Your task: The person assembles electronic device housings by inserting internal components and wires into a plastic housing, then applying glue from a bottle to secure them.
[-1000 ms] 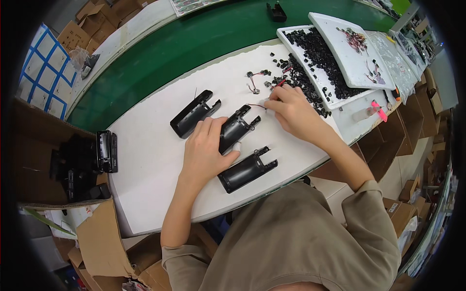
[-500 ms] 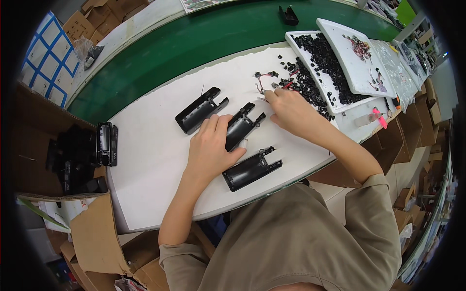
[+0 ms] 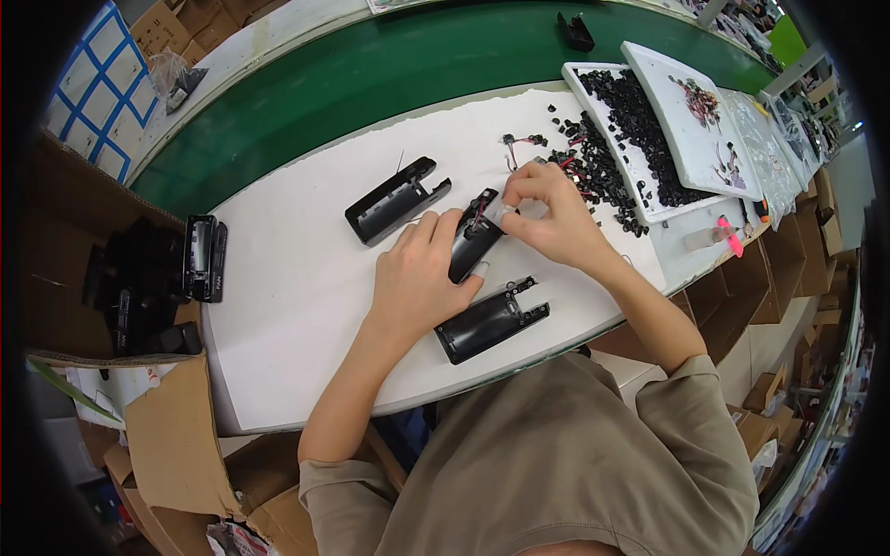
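Nearest the person, a black plastic housing (image 3: 491, 320) lies flat on the white bench (image 3: 297, 315), open side up, untouched.

Just beyond it, the left hand (image 3: 417, 278) rests palm down, fingers spread, pressing on the near end of a second black housing (image 3: 475, 236) at the bench's middle. This hand pins the part rather than closing round it.

The right hand (image 3: 547, 218) is at the far end of the same housing, thumb and fingers pinched together on a small pale piece (image 3: 505, 213) held against it. What the piece is cannot be told. The two hands are close, almost touching.

To the left and slightly farther, a third black housing (image 3: 397, 199) lies alone.

Beyond the right hand: loose small black parts (image 3: 598, 171) scattered on the bench, some with red wires, spilling from a white tray (image 3: 575, 83) full of the same parts.

Far left, at the bench's edge, a cardboard box (image 3: 176, 445) holds more black housings (image 3: 139, 287).

Farthest: a green belt (image 3: 371, 74) runs along behind the bench.
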### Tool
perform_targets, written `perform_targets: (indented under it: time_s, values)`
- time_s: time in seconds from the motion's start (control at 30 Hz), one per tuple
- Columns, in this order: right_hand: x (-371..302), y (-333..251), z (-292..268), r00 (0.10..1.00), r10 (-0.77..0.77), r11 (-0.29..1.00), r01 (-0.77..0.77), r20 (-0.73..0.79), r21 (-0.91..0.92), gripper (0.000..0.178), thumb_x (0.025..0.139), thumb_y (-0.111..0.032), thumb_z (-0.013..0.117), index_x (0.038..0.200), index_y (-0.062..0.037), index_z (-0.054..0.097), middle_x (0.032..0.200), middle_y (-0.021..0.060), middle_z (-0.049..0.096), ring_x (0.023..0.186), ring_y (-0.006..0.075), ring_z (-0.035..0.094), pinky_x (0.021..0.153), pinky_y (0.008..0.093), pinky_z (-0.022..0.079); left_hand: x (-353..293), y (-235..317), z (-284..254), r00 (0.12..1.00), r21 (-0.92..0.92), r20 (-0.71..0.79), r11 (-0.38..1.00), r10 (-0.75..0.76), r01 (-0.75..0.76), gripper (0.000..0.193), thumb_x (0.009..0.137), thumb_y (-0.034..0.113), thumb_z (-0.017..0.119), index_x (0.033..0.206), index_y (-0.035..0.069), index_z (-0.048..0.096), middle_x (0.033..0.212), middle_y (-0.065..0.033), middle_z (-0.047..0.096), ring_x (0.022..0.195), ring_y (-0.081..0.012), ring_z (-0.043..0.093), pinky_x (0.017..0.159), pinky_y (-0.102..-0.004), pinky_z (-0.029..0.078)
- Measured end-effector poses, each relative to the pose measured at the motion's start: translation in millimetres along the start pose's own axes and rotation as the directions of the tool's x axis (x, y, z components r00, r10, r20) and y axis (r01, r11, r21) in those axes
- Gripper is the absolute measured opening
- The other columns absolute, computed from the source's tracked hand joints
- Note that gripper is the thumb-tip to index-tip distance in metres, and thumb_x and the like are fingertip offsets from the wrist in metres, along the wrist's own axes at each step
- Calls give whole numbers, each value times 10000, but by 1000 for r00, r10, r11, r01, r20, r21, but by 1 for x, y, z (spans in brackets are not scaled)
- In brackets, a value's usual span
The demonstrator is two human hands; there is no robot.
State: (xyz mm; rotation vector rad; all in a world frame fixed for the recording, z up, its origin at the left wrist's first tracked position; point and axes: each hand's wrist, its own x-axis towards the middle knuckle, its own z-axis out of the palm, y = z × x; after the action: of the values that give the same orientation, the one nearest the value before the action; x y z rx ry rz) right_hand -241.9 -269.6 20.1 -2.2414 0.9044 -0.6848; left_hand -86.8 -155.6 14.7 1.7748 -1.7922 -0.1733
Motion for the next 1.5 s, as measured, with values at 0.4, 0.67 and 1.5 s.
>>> perform_targets:
  time_s: [0.4,0.67,1.5]
  values:
    - [8,-12,-3,989,-78,971,103,122,-215,187,668,-107,615,829,-22,658,820,114,611,841,271,543,789,377,407,-2,0,1,999,44,31,999,-18,17,580,566,194,751,1076,44,520,896,-80,526,810,-241,589,538,-357,508]
    - [29,-1,-20,951,45,999,-36,305,-35,248,681,-20,628,921,1,571,807,136,640,766,279,616,687,361,477,-1,-1,-2,999,51,44,999,10,-12,597,556,185,748,1094,49,529,896,-83,524,821,-238,589,562,-352,509]
    - [17,-3,-24,947,47,996,-70,319,61,546,706,-57,650,1163,-72,352,802,110,650,781,204,609,721,320,461,0,0,-4,990,99,-20,986,137,-135,642,490,145,763,1091,66,550,838,-61,496,744,-218,536,562,-319,472]
